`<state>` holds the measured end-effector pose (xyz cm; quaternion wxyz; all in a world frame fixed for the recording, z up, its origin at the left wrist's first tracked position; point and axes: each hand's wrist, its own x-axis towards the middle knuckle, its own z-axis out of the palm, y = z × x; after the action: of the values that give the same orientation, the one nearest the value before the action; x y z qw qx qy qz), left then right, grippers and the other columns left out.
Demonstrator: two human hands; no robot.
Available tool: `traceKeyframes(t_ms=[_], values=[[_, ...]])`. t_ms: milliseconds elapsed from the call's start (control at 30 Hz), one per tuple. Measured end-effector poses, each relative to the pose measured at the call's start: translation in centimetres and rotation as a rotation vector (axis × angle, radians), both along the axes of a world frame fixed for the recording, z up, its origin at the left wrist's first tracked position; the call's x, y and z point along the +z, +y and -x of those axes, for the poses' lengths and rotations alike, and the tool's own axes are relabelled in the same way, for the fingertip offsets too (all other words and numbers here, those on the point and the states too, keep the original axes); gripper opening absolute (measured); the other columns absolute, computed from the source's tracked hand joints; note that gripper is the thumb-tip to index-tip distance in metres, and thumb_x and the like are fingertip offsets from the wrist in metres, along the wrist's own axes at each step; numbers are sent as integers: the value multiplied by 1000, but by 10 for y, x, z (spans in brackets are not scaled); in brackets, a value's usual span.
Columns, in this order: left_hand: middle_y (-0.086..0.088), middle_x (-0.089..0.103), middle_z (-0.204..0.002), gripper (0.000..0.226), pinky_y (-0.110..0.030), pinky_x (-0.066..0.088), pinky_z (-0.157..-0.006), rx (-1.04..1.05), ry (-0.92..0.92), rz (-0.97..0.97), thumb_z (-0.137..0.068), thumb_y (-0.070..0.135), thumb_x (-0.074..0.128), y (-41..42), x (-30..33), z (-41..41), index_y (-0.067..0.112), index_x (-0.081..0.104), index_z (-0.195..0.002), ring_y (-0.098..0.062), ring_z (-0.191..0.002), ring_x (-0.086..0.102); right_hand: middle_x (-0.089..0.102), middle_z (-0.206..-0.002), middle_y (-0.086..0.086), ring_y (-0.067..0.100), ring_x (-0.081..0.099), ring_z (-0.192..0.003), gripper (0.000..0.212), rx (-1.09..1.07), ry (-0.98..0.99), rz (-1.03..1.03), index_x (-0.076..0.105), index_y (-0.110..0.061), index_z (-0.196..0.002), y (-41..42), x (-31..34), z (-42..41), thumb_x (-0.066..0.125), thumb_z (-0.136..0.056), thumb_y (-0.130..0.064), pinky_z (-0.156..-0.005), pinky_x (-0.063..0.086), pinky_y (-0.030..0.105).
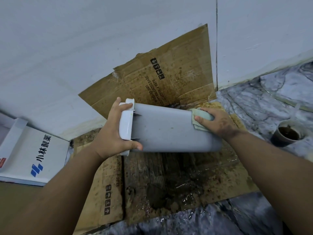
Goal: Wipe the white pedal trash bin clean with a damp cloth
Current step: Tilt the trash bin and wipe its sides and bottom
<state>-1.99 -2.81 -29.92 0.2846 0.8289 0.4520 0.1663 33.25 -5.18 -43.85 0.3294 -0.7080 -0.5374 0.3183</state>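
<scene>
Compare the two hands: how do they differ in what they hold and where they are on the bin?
The left hand grips the glossy white end of the bin, fingers curled round it; the right hand presses a pale green cloth on the opposite, rounded grey end. The left hand looks clean; the right hand shows dark smudges. Both touch the bin, held sideways above stained cardboard.

Bin (pixel 169 131) body is looking like matt grey plastic w/ a glossy white lid (pixel 125 124). Cloth (pixel 202 117) is looking soft; cardboard (pixel 169 180) is showing rough, stained, wet.

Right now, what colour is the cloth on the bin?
Pale green cloth, seen in the head view.
</scene>
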Motion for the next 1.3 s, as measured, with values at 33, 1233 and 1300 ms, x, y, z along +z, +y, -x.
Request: traceKeyframes(t_ms=[33, 1233, 1300], values=[[7, -2, -170, 112, -37, 24, -117, 22, 14, -4, -48, 74, 85, 2, 2, -1, 57, 27, -142, -10, -156, -2, 64, -130, 2, 23, 58, -117, 82, 0, 16, -6, 63, -27, -133, 2, 1, -1, 61, -70, -79, -104, 46, 44], [31, 27, -147, 130, -5, 32, -83, 288, -113, 40, -48, 80, 68, 10, 14, -11, 38, 14, -159, 0, -130, 35, -2, -168, -9, 39, 20, -148, 67, 500, -494, -407, 7, -43, -157, -7, 68, 140, 29, -96, -62, -120, 11, 57], [22, 28, -153, 129, -13, 34, -90, 300, -112, 38, -48, 79, 69, 12, 15, -5, 39, 16, -158, -6, -133, 37, -3, -168, -9, 34, 17, -149, 72, 592, -523, -431, 5, -46, -156, -1, 59, 119, 38, -95, -65, -123, 9, 52]])
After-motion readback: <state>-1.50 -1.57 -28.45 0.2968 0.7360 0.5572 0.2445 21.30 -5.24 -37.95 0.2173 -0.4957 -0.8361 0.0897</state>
